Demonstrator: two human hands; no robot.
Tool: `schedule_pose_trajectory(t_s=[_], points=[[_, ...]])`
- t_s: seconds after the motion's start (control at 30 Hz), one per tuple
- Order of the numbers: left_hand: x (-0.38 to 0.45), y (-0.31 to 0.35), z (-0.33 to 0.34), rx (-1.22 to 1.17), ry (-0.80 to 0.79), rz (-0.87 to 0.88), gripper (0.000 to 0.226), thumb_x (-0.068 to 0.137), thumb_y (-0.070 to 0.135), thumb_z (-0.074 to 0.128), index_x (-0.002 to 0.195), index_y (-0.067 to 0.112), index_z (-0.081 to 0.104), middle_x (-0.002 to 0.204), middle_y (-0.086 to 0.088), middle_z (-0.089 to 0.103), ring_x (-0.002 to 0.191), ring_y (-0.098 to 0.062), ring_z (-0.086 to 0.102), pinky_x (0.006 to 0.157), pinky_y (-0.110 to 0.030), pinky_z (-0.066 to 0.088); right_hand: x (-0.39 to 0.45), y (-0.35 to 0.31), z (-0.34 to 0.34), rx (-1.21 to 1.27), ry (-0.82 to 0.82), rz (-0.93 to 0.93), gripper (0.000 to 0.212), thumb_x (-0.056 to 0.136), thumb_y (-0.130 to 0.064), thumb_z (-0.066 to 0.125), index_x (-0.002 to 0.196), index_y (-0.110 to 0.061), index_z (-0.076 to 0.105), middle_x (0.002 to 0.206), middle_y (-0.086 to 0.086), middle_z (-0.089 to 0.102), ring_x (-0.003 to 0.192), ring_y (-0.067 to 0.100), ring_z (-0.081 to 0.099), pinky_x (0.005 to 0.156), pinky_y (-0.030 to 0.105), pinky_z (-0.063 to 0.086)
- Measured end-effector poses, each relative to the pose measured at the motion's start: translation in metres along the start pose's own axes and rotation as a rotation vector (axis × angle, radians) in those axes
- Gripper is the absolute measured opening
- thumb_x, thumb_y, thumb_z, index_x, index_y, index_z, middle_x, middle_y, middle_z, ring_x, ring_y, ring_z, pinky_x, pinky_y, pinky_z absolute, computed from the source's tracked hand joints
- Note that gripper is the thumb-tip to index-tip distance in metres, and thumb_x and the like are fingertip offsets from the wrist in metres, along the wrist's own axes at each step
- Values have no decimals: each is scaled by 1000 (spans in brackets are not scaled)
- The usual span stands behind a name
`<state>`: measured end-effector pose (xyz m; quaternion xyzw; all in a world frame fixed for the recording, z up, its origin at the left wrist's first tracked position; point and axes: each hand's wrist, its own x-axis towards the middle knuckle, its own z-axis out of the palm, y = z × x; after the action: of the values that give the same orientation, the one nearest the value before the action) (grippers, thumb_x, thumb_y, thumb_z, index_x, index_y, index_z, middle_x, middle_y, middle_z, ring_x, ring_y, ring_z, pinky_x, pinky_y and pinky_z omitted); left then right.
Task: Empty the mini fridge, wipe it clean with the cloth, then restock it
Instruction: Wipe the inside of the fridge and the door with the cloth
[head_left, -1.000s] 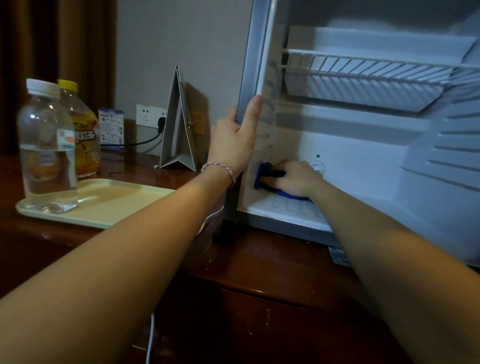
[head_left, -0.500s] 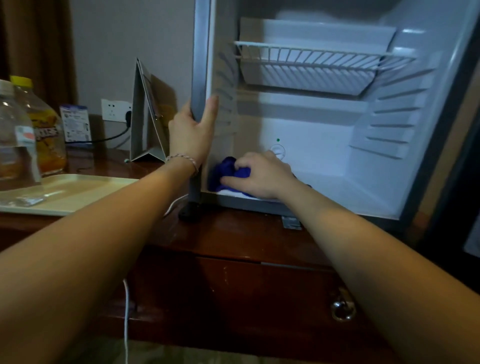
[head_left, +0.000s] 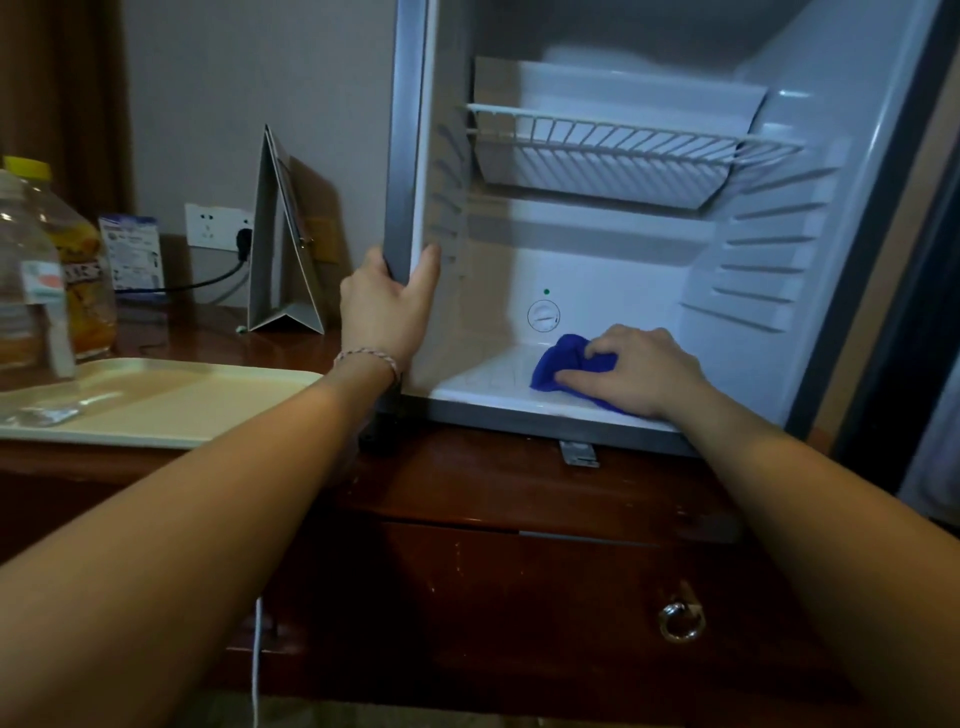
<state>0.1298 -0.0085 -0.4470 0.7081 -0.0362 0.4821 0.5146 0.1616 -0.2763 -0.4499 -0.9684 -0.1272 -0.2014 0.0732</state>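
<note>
The mini fridge (head_left: 613, 270) stands open on a dark wooden cabinet, its white inside bare apart from a wire shelf (head_left: 623, 140) near the top. My left hand (head_left: 387, 309) grips the grey left front edge of the fridge, thumb inside. My right hand (head_left: 636, 371) holds a bunched blue cloth (head_left: 558, 364) and presses it on the fridge floor, right of the middle. A clear water bottle (head_left: 26, 291) and an orange juice bottle (head_left: 78, 270) with a yellow cap stand at the far left.
A cream tray (head_left: 171, 402) lies on the cabinet top left of the fridge. Behind it are a folded stand-up card (head_left: 283, 249), a wall socket with a black plug (head_left: 221, 228) and a small blue-white card (head_left: 130, 252). A drawer ring pull (head_left: 680, 621) hangs below.
My right hand has slid the blue cloth from the fridge floor's left corner to right of its middle. My left hand keeps its grip on the fridge edge. The view has shifted.
</note>
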Motion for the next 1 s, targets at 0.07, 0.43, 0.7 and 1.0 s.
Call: schedule_pose_trajectory(t_s=[0.07, 0.43, 0.7, 1.0], points=[[-1, 1, -1, -20, -13, -6, 35, 90, 55, 60, 106, 23, 59, 100, 2, 70, 96, -16, 68, 84, -39, 59, -1, -7, 1, -18, -4, 22, 49, 76, -82, 52, 101, -43, 66, 112, -14, 58, 113, 29, 45, 87, 40, 42], [-1, -3, 1, -27, 26, 21, 31, 92, 54, 61, 101, 24, 59, 79, 17, 63, 80, -4, 65, 82, -34, 58, 27, -109, 26, 8, -16, -267, 43, 84, -79, 45, 101, -43, 59, 99, -16, 46, 112, 28, 43, 81, 41, 38], [2, -9, 2, -30, 16, 46, 34, 92, 52, 61, 102, 20, 63, 76, 9, 68, 69, 2, 64, 66, -21, 55, 85, -95, 47, 53, -41, -325, 51, 76, -88, 39, 105, -50, 60, 107, -11, 57, 104, 30, 51, 87, 47, 49], [5, -13, 2, -12, 51, 80, 27, 93, 47, 62, 97, 20, 63, 71, 4, 68, 65, -1, 64, 59, -15, 50, 115, -80, 48, 57, -50, -233, 65, 66, -95, 41, 80, -35, 58, 91, -8, 60, 94, 31, 57, 84, 42, 50]])
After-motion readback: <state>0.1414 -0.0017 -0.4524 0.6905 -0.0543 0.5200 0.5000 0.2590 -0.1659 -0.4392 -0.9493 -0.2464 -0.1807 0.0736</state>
